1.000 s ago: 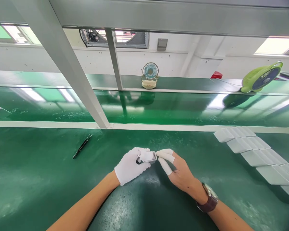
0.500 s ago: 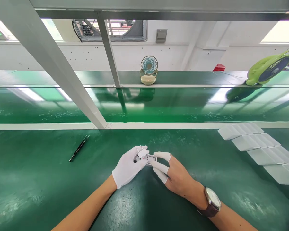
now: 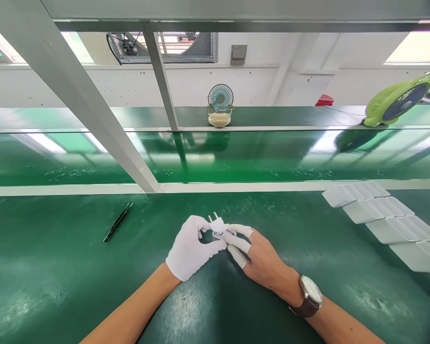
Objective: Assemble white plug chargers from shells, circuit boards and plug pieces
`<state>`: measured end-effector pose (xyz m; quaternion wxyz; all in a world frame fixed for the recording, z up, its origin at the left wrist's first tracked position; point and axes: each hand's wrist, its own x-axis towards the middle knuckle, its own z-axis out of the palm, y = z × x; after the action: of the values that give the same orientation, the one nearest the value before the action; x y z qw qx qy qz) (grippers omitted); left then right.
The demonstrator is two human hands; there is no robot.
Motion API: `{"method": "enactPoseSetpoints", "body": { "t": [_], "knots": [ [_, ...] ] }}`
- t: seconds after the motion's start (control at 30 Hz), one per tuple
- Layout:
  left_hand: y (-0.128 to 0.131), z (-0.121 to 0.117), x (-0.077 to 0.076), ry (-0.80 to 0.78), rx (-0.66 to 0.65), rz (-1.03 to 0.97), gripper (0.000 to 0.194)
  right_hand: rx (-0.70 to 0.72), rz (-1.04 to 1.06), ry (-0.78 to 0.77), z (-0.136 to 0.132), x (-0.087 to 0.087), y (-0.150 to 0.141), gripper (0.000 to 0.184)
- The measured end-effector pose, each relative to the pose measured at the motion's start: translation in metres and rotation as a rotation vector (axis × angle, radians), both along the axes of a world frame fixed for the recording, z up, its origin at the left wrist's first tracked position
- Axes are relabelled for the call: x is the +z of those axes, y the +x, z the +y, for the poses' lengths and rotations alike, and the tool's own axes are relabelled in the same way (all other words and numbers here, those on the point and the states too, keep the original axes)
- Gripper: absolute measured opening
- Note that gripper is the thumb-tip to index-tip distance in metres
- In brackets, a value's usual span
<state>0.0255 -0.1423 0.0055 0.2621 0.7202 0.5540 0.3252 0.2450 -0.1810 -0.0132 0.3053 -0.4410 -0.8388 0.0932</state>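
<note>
A small white two-pin plug piece [image 3: 217, 224] stands with its metal pins pointing up and away from me. It sits at the left end of a small white plastic housing [image 3: 219, 236], whose inside is mostly covered by fingers. My left hand [image 3: 189, 248], in a white glove, is closed around the left side, index finger by the plug piece and thumb along the housing's near edge. My right hand [image 3: 260, 255], wearing white finger cots and a wristwatch [image 3: 311, 291], grips the housing from the right with its fingertips.
Black tweezers [image 3: 118, 222] lie on the green bench [image 3: 75, 277] at left. Overlapping white plastic trays [image 3: 383, 208] sit at right. A slanting metal post [image 3: 93, 114] crosses the left side. A small fan [image 3: 220, 102] and a green fan [image 3: 397, 100] stand on the back shelf.
The plug piece has turned: its pins, partly among my left fingers before, now point up in plain view. It has moved slightly right over the housing. My right fingers have shifted left onto it.
</note>
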Motion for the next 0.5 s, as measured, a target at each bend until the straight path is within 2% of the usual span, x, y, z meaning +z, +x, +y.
{"method": "enactPoseSetpoints", "body": {
  "t": [0.07, 0.13, 0.2, 0.27, 0.37, 0.5],
  "knots": [
    [-0.005, -0.003, 0.003, 0.152, -0.03, 0.089, 0.035, -0.003, 0.011, -0.011, 0.0, 0.001, -0.001, 0.051],
    [-0.007, -0.004, 0.009, 0.239, -0.171, 0.202, 0.026, -0.008, 0.022, 0.007, 0.0, 0.0, -0.001, 0.053],
    [-0.007, -0.005, 0.016, 0.253, -0.349, 0.347, 0.016, -0.009, 0.023, 0.044, 0.0, -0.002, -0.001, 0.054],
    [-0.003, -0.005, 0.021, 0.231, -0.453, 0.469, 0.014, -0.008, 0.018, 0.07, 0.0, -0.005, -0.001, 0.054],
    [0.003, -0.006, 0.023, 0.231, -0.477, 0.573, 0.018, -0.005, 0.012, 0.079, -0.001, -0.009, -0.001, 0.052],
    [0.007, -0.012, 0.019, 0.227, -0.439, 0.651, 0.022, -0.01, 0.011, 0.086, -0.002, -0.009, -0.002, 0.05]
  ]
}}
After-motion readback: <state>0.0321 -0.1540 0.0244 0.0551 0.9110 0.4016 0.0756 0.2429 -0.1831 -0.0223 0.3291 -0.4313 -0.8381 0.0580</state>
